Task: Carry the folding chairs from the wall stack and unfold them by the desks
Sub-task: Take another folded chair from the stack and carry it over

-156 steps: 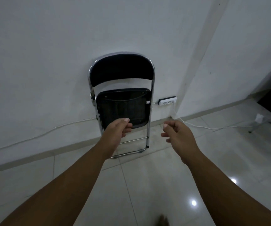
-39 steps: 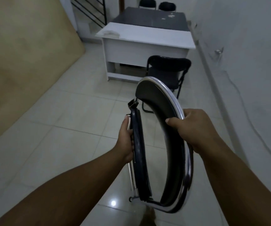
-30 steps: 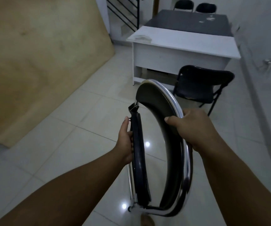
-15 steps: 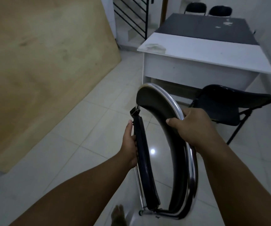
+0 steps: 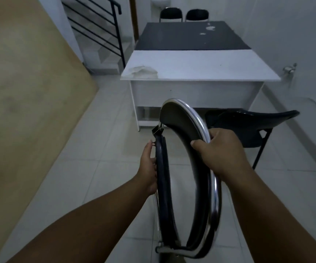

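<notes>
Closer now than half a second ago, the white desk (image 5: 200,65) fills the upper middle of the view, and the plywood sheet (image 5: 26,103) at nine o'clock has slid further to the side as the person walks forward. Both hands carry the folded chair (image 5: 185,168) edge-on, low in the centre at six o'clock, off the tiled floor (image 5: 88,152). Left hand (image 5: 149,166) is wrapped on the black seat edge, thumb up along it and fingers hidden behind. Right hand (image 5: 218,150) is closed over the chrome frame at the curved top of the backrest, thumb on the inner side and fingers curled round the far side. Just past the right hand, at three o'clock, an unfolded black chair (image 5: 248,128) stands in front of the white desk, its backrest toward the camera. A crumpled white cloth (image 5: 142,70) lies on the desk's near left corner. Behind, at twelve o'clock, a dark desk (image 5: 187,35) butts against the white one, with two more black chairs (image 5: 183,15) at its far end. A black stair railing (image 5: 100,25) rises at eleven o'clock.
</notes>
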